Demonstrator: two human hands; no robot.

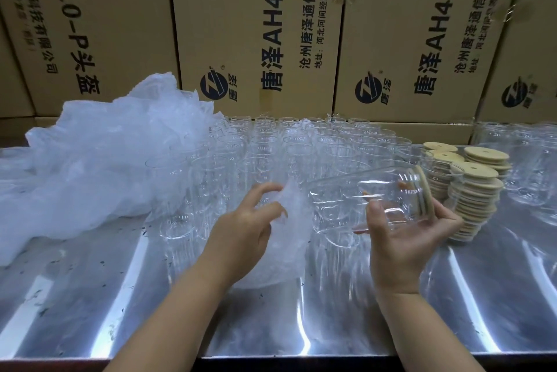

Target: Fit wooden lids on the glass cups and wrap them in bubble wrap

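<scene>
My right hand holds a clear glass cup on its side above the table, fingers curled under it. A round wooden lid sits on the cup's mouth, which points right. My left hand pinches a sheet of bubble wrap just left of the cup's base; the sheet hangs down to the table. Stacks of wooden lids stand to the right of the cup. Many empty glass cups stand in rows behind my hands.
A shiny metal table carries everything. A heap of bubble wrap lies at the left. More glass cups stand at the far right. Tall cardboard boxes wall off the back.
</scene>
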